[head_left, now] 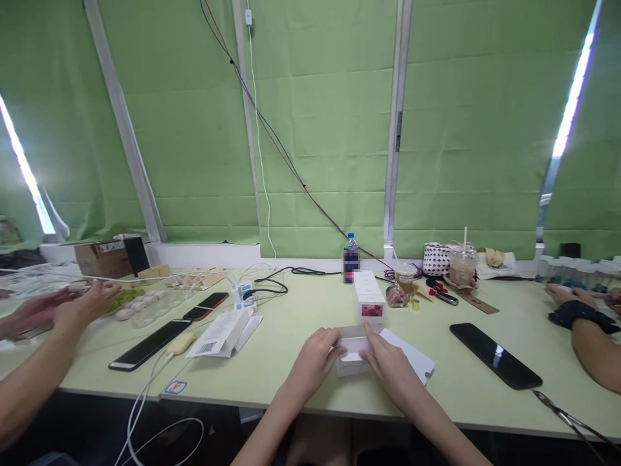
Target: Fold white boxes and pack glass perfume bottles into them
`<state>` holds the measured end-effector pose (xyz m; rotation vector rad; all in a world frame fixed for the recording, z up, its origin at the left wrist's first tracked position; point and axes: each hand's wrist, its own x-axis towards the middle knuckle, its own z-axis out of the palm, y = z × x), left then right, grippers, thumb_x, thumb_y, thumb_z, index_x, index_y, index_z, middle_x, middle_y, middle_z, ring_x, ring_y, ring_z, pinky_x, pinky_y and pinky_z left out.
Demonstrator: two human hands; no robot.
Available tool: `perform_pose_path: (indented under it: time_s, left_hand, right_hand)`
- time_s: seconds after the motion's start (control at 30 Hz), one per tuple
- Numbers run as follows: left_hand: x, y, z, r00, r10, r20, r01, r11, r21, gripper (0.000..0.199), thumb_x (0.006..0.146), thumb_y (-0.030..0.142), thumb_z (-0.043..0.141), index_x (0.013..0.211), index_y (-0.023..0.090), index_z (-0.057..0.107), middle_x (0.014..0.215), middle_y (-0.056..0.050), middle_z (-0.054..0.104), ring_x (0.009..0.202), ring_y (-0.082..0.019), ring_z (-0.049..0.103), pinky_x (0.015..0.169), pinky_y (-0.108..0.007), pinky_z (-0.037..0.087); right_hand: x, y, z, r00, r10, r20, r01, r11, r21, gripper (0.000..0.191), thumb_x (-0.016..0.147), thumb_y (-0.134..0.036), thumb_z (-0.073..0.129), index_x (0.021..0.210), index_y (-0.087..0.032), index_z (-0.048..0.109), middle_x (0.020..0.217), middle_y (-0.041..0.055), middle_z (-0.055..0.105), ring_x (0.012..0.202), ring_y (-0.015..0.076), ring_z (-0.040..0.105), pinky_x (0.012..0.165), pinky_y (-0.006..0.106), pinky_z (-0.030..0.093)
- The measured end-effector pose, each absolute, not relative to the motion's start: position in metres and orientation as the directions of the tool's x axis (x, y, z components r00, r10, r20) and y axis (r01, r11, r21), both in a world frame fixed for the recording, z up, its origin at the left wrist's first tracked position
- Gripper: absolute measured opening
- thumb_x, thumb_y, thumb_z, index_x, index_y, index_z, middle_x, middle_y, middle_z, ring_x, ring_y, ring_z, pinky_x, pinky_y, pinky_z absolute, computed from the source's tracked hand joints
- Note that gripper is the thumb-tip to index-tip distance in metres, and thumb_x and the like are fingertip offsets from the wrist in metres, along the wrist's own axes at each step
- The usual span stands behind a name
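Near the table's front edge, my left hand point(317, 357) and my right hand point(383, 355) hold a small open white box point(353, 367) between them, one hand on each side. The fingers of both hands are bent over its rim. White card flaps point(410, 355) stick out to the right, behind my right hand. Just beyond the box stands a row of white boxes point(369, 298), the nearest with a red picture on its front.
Folded white cartons point(226, 333), a power strip point(244, 296) and dark phones point(150, 344) lie left. A bottle point(350, 260), glass jar point(396, 296), drink cup point(462, 266), large phone point(495, 355) and pliers point(567, 414) are also there. Other people's hands point(82, 304) work at both sides.
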<state>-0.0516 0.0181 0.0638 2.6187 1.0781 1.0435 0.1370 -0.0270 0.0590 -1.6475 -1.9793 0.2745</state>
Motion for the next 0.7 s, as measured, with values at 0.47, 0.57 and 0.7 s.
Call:
perform_pose_path:
  time_s: [0.47,0.57,0.7]
  left_hand:
    - [-0.057,0.019,0.066,0.341,0.715,0.610,0.595,-0.667,0.450,0.062,0.082,0.059,0.052,0.129,0.022,0.035,0.123,-0.013,0.047,0.115,-0.032,0.047,0.094,-0.048,0.041]
    - [-0.056,0.021,0.061,0.378,0.738,0.558,0.594,-0.656,0.466,0.079,0.076,0.062,0.059,0.137,0.025,0.024,0.135,-0.015,0.039,0.126,-0.035,0.039,0.102,-0.052,0.035]
    - [-0.056,0.020,0.060,0.394,0.711,0.583,0.598,-0.680,0.424,0.081,0.078,0.061,0.056,0.141,0.025,0.019,0.142,-0.015,0.033,0.132,-0.035,0.031,0.107,-0.054,0.029]
  right_hand:
    - [0.213,-0.021,0.071,0.046,0.997,0.065,0.964,-0.027,-0.265,0.072,0.084,-0.049,0.049,0.146,-0.019,0.029,0.133,0.0141,0.054,0.120,0.0341,0.049,0.092,0.044,0.041]
    - [0.209,-0.018,0.060,0.011,0.996,-0.092,0.983,-0.028,-0.181,0.093,0.069,-0.046,0.065,0.148,-0.020,0.022,0.125,0.0160,0.057,0.113,0.0368,0.053,0.084,0.046,0.043]
    - [0.204,-0.013,0.052,0.020,0.992,-0.121,0.987,-0.039,-0.155,0.098,0.064,-0.031,0.067,0.149,-0.015,0.019,0.125,0.0198,0.054,0.110,0.0372,0.053,0.080,0.044,0.045]
